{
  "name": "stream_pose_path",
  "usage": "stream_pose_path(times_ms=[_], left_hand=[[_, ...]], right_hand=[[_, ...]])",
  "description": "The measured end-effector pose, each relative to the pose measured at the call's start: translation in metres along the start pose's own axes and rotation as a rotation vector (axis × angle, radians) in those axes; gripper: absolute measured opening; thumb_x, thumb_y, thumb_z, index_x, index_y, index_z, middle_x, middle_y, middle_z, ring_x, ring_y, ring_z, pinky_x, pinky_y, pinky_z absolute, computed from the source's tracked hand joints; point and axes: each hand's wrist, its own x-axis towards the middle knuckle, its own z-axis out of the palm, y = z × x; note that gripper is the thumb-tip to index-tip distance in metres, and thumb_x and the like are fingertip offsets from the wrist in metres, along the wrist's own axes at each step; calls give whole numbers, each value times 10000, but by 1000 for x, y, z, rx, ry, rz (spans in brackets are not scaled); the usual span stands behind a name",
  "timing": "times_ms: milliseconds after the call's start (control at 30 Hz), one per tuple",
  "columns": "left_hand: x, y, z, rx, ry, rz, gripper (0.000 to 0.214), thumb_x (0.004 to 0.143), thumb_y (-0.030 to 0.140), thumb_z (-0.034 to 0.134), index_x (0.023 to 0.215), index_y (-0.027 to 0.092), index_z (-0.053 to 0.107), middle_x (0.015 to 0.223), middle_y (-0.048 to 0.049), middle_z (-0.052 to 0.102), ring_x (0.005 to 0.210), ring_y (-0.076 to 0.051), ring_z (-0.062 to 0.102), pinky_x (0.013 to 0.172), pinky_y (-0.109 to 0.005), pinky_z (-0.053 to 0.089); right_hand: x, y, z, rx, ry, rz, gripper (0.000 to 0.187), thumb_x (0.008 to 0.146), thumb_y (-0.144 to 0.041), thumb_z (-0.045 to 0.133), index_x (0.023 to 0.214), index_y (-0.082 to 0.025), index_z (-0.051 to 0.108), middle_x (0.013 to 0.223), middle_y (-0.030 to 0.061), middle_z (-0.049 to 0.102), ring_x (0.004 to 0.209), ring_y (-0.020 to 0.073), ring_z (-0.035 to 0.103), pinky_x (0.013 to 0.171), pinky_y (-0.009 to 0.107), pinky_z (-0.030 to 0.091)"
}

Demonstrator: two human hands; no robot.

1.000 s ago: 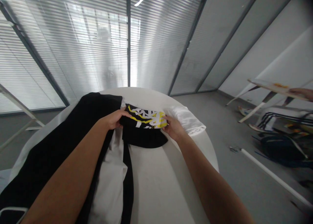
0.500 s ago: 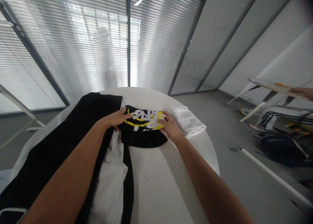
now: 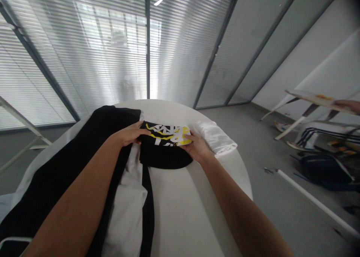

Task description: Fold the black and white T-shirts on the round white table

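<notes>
A folded black garment (image 3: 165, 157) with a white and yellow print lies across the round table; whether it is a T-shirt I cannot tell. Its printed part forms a thick fold along the far side, and a plain black flap curves out below. My left hand (image 3: 129, 134) grips the left end of that fold, thumb side on top. At the right end, my right hand (image 3: 197, 146) has its fingers wrapped around the edge. Left of the garment, black cloth (image 3: 70, 163) and white cloth (image 3: 128, 200) are spread over the table.
A folded shiny white cloth (image 3: 216, 137) lies on the round white table (image 3: 180, 200) near its right edge. Glass panels with blinds (image 3: 112, 62) stand behind. To the right are a white pole (image 3: 312, 197), a dark bag (image 3: 323, 171) and another table (image 3: 306, 96) with a person's hand.
The printed fold has been lifted and turned slightly, so its lettering sits differently. Both hands have shifted a little, and the right fingers now reach under the near edge.
</notes>
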Motion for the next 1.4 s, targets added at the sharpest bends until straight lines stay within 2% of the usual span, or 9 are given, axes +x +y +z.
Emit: stream_pose_path(times_ms=[200,400,567,667,800,933,1067,1233,1400], left_hand=[[7,-6,0,-174,25,-62,750,611,124,795,1299,313,566,1235,-58,655,932,-197,672,546,-191,493],[9,-6,2,-297,50,-52,669,635,63,728,1246,298,589,1178,-53,677,893,-198,693,558,-199,529],[11,-8,4,-407,109,14,736,624,-15,650,1295,272,555,1184,-76,674,940,-224,694,675,-270,588],[13,-10,6,-418,160,2,754,605,-22,631,1295,271,548,1166,-73,679,901,-213,696,649,-264,580],[20,-16,8,-245,244,-32,628,599,50,638,1198,233,589,1092,-69,689,861,-217,688,557,-237,528],[28,-23,7,42,434,-82,509,710,268,652,1211,229,569,1053,-87,682,854,-238,670,495,-232,473],[34,-27,7,245,411,-54,413,781,449,624,1079,164,629,934,-124,699,781,-263,675,535,-279,481],[37,-27,12,403,449,129,331,755,355,696,1001,139,643,1065,-154,701,1042,-280,643,797,-278,491],[34,-25,16,341,407,-12,410,757,398,688,1065,134,629,827,-109,698,654,-243,656,493,-273,445]], right_hand=[[0,0,-2,-62,40,11,561,635,-98,661,1147,-278,519,1084,27,684,945,245,690,685,379,625],[-2,0,-1,-214,101,22,635,620,-111,688,1193,-300,492,1110,32,645,917,236,695,608,351,633],[-8,-2,2,-300,48,10,650,631,-133,681,1221,-328,492,1183,31,593,925,246,690,575,370,633],[-8,-1,0,-340,33,-24,680,659,-196,698,1283,-345,472,1236,42,559,949,257,675,535,366,628],[-2,6,-1,-467,112,-94,664,701,-277,680,1330,-332,475,1261,60,555,965,253,655,472,303,600],[6,10,-3,-688,286,-143,643,706,-304,661,1328,-261,506,1212,96,602,759,199,661,355,220,506],[12,9,-3,-775,352,-140,602,781,-392,610,1343,-202,510,1114,124,662,508,117,569,278,195,385],[20,10,-8,-680,339,-227,509,753,-346,647,1231,-183,593,1105,111,685,651,142,630,419,200,462],[32,17,-21,-657,341,-408,409,747,-404,655,1093,-184,656,1063,101,704,899,211,664,739,318,544]])
